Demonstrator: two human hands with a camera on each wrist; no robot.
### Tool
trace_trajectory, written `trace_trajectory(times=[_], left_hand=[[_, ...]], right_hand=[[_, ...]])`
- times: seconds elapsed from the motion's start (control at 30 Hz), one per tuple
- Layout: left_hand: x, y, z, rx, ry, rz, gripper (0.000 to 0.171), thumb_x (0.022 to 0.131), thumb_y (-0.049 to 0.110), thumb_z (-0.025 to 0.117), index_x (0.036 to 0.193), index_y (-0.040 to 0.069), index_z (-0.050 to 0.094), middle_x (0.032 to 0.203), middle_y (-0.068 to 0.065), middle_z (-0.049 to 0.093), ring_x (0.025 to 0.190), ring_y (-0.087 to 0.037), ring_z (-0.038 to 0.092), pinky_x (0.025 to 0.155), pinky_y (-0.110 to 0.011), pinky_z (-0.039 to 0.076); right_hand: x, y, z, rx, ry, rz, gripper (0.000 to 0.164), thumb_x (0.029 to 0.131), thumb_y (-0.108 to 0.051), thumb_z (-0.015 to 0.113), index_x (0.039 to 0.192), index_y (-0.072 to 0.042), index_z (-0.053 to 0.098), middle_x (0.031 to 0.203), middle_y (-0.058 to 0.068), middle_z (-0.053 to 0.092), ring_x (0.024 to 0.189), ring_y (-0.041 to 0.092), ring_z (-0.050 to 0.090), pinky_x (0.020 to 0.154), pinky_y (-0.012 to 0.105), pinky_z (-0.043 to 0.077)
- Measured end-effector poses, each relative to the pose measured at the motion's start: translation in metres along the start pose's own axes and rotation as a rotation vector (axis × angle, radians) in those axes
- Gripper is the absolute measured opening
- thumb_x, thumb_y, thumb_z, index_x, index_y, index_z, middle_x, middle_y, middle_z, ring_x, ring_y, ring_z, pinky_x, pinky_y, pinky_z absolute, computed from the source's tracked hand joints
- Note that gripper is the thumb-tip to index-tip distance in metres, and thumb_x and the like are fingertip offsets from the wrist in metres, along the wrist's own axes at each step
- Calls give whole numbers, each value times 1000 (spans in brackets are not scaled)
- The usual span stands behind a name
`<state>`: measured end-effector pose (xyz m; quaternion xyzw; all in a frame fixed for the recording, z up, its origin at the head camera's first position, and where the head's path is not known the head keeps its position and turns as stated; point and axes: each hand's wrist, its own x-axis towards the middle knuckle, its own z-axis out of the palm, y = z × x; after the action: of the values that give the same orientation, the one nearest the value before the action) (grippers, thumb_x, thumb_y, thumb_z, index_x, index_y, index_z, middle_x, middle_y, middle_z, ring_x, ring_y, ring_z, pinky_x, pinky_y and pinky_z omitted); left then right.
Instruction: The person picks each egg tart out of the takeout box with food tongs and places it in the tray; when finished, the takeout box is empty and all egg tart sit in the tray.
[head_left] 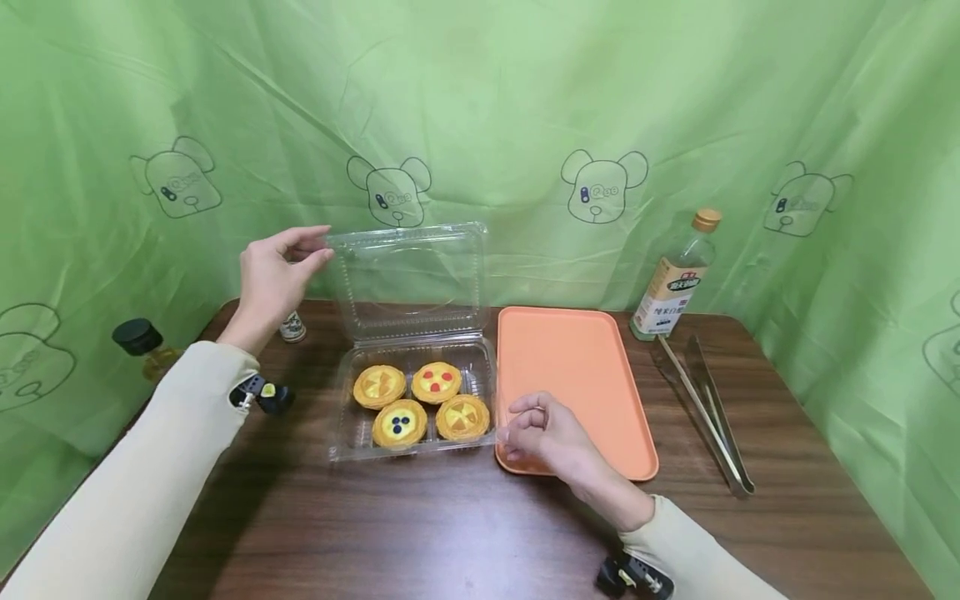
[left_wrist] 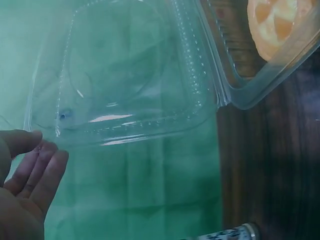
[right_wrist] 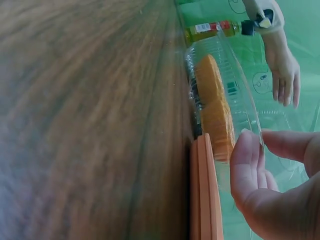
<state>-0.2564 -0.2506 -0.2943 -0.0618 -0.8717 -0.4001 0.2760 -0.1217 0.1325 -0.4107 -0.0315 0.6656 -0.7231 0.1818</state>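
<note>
A clear plastic clamshell box (head_left: 360, 453) stands on the table with its lid (head_left: 408, 279) raised at the back. Inside sit several egg tarts (head_left: 399, 423); one bears dark berries, one red pieces (head_left: 437, 382), others orange wedges. My left hand (head_left: 273, 271) pinches the lid's upper left corner between thumb and fingers, as the left wrist view also shows (left_wrist: 30, 175). At the box's front right corner, my right hand (head_left: 551, 437) pinches the rim between thumb and fingertips. That grip shows edge-on in the right wrist view (right_wrist: 270, 185).
An orange tray (head_left: 573, 358) lies right beside the box, partly under my right hand. Metal tongs (head_left: 708, 417) and a glass bottle with an orange cap (head_left: 671, 287) are farther right. A small patterned jar (head_left: 293, 327) and a black-capped bottle (head_left: 140, 340) stand at left. Green cloth hangs behind.
</note>
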Motion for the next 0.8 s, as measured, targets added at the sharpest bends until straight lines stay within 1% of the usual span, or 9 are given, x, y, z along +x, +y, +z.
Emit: trace_trajectory(times=[0.1, 0.17, 0.2, 0.27, 0.33, 0.43, 0.6, 0.67, 0.8], left_hand=[[8, -9, 5, -86, -53, -133, 32, 99, 17, 80, 128, 5, 76, 100, -5, 79, 75, 6, 68, 67, -12, 56], [13, -14, 8, -136, -93, -216, 34, 98, 19, 81, 128, 2, 74, 96, 3, 78, 75, 2, 71, 67, -14, 57], [15, -16, 10, -162, -111, -253, 36, 98, 18, 81, 128, 1, 73, 95, 6, 77, 75, 0, 72, 67, -15, 58], [19, -20, 14, -201, -145, -304, 38, 98, 16, 80, 131, -1, 71, 94, 7, 78, 75, -3, 74, 68, -16, 59], [20, -23, 18, -229, -173, -334, 40, 99, 12, 79, 135, -2, 69, 96, 4, 78, 74, -5, 75, 71, -19, 61], [21, -28, 25, -238, -218, -351, 44, 100, 9, 77, 141, -1, 65, 102, -4, 78, 74, -7, 75, 73, -22, 62], [20, -36, 39, -208, -322, -373, 49, 102, 6, 73, 147, -3, 59, 120, -21, 73, 83, -12, 77, 81, -27, 63], [19, -40, 44, -206, -361, -386, 49, 103, 6, 71, 149, -4, 57, 127, -26, 70, 90, -16, 78, 87, -33, 63], [16, -49, 49, -229, -430, -424, 49, 105, 5, 68, 150, -7, 54, 134, -31, 65, 101, -27, 78, 97, -45, 59]], right_hand=[[-3, 1, 2, -3, -15, -9, 38, 91, 11, 68, 124, 8, 51, 89, 9, 65, 78, 20, 70, 75, 34, 65], [-5, 2, 2, -35, -34, -28, 35, 90, 11, 69, 123, 9, 56, 88, 9, 65, 79, 18, 69, 76, 33, 65], [-6, 2, 2, -54, -47, -42, 34, 90, 10, 69, 123, 10, 58, 88, 9, 65, 79, 18, 68, 76, 33, 65], [-8, 3, 2, -108, -74, -85, 34, 90, 8, 71, 123, 10, 61, 88, 9, 65, 78, 17, 68, 75, 32, 65], [-10, 4, 2, -160, -92, -121, 36, 90, 6, 73, 124, 10, 63, 87, 9, 66, 76, 18, 68, 73, 31, 64], [-13, 6, 4, -204, -108, -141, 37, 91, 3, 76, 125, 9, 63, 87, 9, 67, 73, 19, 69, 69, 32, 63], [-18, 7, 9, -182, -119, -107, 38, 91, 0, 79, 124, 6, 64, 90, 10, 69, 75, 21, 70, 70, 34, 64], [-20, 7, 11, -178, -128, -95, 38, 91, -2, 80, 124, 5, 64, 92, 10, 69, 76, 22, 70, 64, 32, 63], [-24, 8, 13, -184, -145, -87, 38, 92, -5, 80, 125, 3, 63, 92, 10, 70, 74, 22, 70, 54, 28, 58]])
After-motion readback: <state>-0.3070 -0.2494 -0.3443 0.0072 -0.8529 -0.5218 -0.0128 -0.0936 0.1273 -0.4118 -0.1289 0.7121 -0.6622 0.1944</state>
